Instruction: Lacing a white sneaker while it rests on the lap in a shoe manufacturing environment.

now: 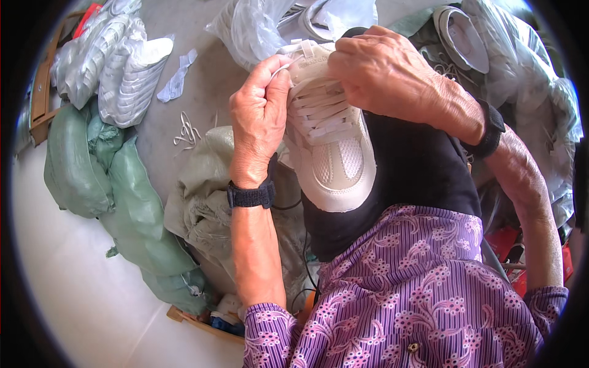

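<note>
An off-white sneaker (339,178) rests against my black-clad leg, its toe towards me. Flat white laces (316,115) criss-cross over its tongue. At the upper left of the shoe, my left hand (262,113) is closed, with a white lace end (280,69) pinched between thumb and forefinger. My right hand (383,80) bends over the upper right edge of the shoe with its fingers curled together. Whatever those fingertips grip is hidden behind the hand.
Stacked white shoe parts (132,76) in clear plastic lie at the far left. Green sacks (138,202) and a beige sack (199,184) sit to my left. Loose laces (186,130) lie on the floor. Plastic-wrapped shoes (463,40) are piled at the far right.
</note>
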Tool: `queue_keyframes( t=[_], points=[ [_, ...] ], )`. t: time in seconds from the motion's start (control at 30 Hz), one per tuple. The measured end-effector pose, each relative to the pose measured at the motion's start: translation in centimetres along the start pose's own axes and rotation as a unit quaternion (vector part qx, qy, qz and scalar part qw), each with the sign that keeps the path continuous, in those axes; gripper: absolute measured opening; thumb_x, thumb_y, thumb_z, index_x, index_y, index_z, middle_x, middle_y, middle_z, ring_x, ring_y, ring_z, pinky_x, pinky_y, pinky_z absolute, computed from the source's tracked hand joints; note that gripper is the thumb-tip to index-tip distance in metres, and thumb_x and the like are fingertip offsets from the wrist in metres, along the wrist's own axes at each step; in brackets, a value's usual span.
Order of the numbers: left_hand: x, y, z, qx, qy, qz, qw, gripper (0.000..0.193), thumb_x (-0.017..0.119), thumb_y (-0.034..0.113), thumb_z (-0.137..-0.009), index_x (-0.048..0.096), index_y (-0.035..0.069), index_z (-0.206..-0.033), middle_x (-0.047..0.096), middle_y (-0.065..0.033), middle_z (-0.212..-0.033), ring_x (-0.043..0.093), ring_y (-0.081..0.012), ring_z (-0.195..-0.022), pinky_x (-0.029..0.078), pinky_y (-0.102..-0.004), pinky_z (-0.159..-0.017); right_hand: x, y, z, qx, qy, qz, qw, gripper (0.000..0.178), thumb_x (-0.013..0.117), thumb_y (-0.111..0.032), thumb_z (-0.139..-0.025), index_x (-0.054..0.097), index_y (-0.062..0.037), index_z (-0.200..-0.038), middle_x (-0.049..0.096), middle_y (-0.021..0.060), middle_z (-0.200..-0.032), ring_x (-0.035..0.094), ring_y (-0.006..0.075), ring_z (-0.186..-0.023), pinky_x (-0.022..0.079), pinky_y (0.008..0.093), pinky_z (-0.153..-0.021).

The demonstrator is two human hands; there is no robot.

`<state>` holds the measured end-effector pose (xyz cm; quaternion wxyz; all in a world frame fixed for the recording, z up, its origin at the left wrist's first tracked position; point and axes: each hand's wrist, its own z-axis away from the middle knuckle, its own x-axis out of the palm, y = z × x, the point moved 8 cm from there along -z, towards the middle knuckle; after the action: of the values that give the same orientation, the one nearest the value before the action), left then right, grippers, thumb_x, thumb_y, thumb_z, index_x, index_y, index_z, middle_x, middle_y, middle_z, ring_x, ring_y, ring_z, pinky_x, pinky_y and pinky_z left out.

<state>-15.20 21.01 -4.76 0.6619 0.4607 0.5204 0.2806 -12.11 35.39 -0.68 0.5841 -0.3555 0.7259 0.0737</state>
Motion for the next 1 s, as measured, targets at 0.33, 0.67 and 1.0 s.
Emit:
queue_keyframes(
  t=[0.33, 0.67, 1.0],
  points=[
    [-0.4, -0.6, 0.6, -0.01, 0.016, 0.046, 0.999, 0.025, 0.051, 0.019, -0.097, 0.061, 0.001, -0.113, 0.068, -0.005, -0.096, 0.057, -0.008, -0.083, 0.047, -0.0239, -0.077, 0.4, 2.7, 1.3, 0.092, 0.005, -0.159, 0.983, 0.01, 0.058, -0.012, -0.08, 0.062, -0.0025, -0.082, 0.063, 0.0131, -0.08, 0.063, 0.0319, -0.08, 0.051, 0.0399, -0.071],
    [-0.8, -0.3, 1.8, -0.058, 0.056, 0.107, 0.991, 0.031, 0.042, 0.034, -0.101, 0.058, 0.007, -0.1, 0.03, 0.0087, -0.065, 0.027, -0.0007, -0.054, 0.022, -0.0177, -0.047, 0.1, 4.0, 3.1, 0.084, -0.003, -0.093, 0.992, 0.013, 0.058, -0.016, -0.085, 0.06, -0.0048, -0.079, 0.06, 0.0108, -0.08, 0.061, 0.0325, -0.077, 0.05, 0.0414, -0.069],
    [-2.4, -0.4, 2.4, -0.1, 0.107, 0.058, 0.988, 0.025, 0.054, 0.025, -0.096, 0.064, 0.003, -0.103, 0.043, 0.0055, -0.071, 0.034, -0.0015, -0.057, 0.028, -0.0175, -0.049, 0.1, 3.5, 2.5, 0.067, -0.006, -0.085, 0.994, 0.012, 0.061, -0.013, -0.08, 0.058, -0.0039, -0.073, 0.057, 0.0103, -0.076, 0.06, 0.0294, -0.076, 0.048, 0.0401, -0.07]
  ],
)
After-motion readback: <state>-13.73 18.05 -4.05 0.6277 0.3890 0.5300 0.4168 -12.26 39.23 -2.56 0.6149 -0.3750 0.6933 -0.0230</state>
